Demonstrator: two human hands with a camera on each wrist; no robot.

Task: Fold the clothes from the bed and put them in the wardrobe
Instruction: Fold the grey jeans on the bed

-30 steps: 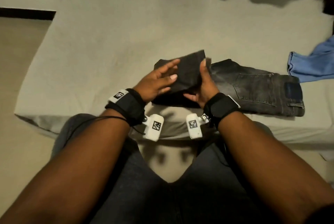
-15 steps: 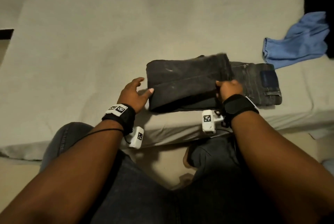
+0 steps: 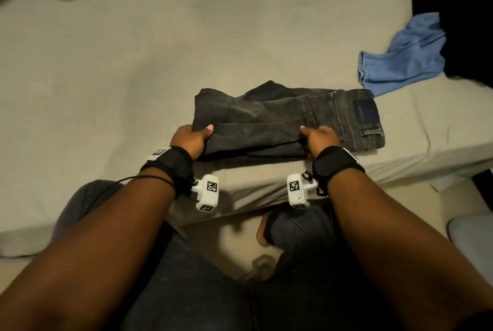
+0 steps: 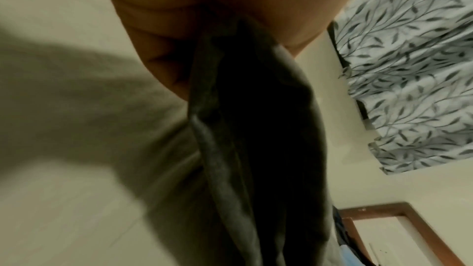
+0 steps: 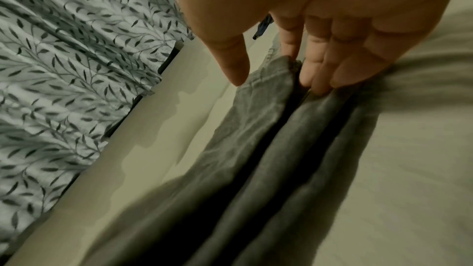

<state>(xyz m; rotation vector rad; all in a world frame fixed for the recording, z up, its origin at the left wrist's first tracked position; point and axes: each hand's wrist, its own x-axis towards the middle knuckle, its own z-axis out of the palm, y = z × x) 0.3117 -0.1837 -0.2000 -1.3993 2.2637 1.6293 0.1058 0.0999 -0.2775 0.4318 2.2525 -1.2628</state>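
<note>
You are mid-fold on the dark jeans (image 3: 280,122), which lie on the bed (image 3: 106,77) close to its near edge, legs doubled back over the seat. Your left hand (image 3: 190,141) grips the folded end of the jeans, thumb on top. Your right hand (image 3: 318,138) has its fingers (image 5: 320,64) tucked between the layers, thumb above; it seems to pinch the top layer. Next you likely need one more fold toward the waistband, or a lift of the whole bundle. Beyond the jeans the bed gives plenty of room. To the right of the jeans, a blue garment (image 3: 405,55) and a black one (image 3: 453,15) wait unfolded.
</note>
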